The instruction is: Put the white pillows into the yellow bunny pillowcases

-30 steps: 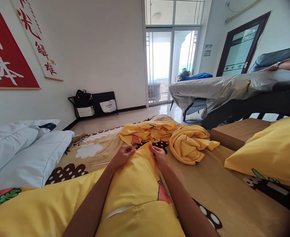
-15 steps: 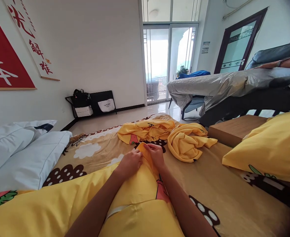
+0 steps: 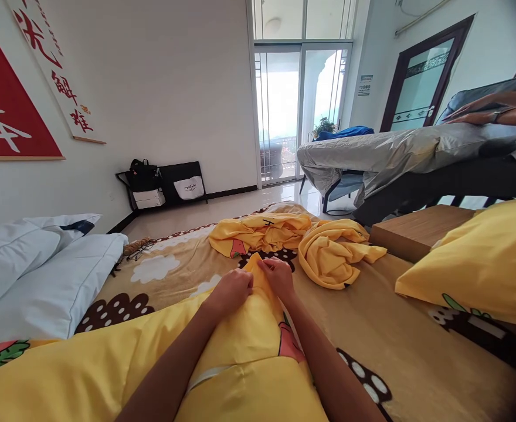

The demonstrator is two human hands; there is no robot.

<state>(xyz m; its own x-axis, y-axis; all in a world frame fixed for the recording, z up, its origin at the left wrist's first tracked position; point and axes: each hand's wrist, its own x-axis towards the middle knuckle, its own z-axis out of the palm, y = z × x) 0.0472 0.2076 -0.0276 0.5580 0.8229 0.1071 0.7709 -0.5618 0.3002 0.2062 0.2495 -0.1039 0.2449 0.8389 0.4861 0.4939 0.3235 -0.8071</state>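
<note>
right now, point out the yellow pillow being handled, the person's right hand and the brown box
Yellow pillow (image 3: 247, 335): head view, middle of its upper side.
Right hand (image 3: 281, 278): head view, back of the hand.
Brown box (image 3: 418, 226): head view, its top face.

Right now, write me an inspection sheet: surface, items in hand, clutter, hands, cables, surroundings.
Surface: patterned tan blanket.
Items in hand: yellow pillow, white strip showing through its cover.
Clutter: crumpled yellow cloths ahead, white pillows left, brown box right.
Hands: right hand pinches the pillow's far corner; left hand curled beside it, grip hidden.
Cables: thin dark line under the chair, possibly one.
Surroundings: another person's hands at grey sheeting.
</note>
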